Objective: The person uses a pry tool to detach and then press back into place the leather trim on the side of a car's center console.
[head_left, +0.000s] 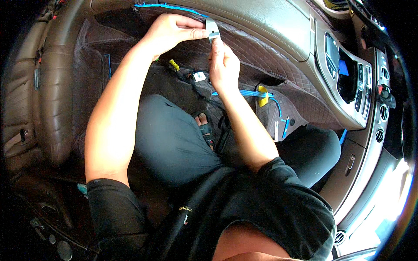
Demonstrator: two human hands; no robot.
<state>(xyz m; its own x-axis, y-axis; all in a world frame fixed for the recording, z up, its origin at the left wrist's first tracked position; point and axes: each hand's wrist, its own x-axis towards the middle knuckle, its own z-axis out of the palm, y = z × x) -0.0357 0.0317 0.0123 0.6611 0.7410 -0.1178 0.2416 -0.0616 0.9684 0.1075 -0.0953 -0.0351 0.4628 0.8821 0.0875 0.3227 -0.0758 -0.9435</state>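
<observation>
Inside a car (348, 174), sits or crouches low, cannot tell which, with a brown leather seat (56, 87) along the left and a centre console (278, 26) sweeping across the upper right. Has dark quilted matting (265, 56) on the floor and up the console's side. Wears dark trousers (174, 135) and a black short-sleeved shirt (261, 209), with knees spread and a sandalled foot (203, 124) between. Reaches forward with the left hand (172, 32) and the right hand (225, 65), both close together by the quilted side, near a blue strip (174, 7) along its top. To the right of the right forearm (250, 130), more blue strips (250, 93) with a yellow piece (263, 96) across. Between both hands, a small flat grey piece (212, 27) with a dark spot: pinched at its left edge between left thumb and fingers, gripped at its lower end between right thumb and forefinger, with fingertips closed right onto it. Cannot tell whether pressed against the matting. Below the hands, a white block (199, 77) beside dark wiring (195, 88), and a smaller yellow connector (174, 65).
</observation>
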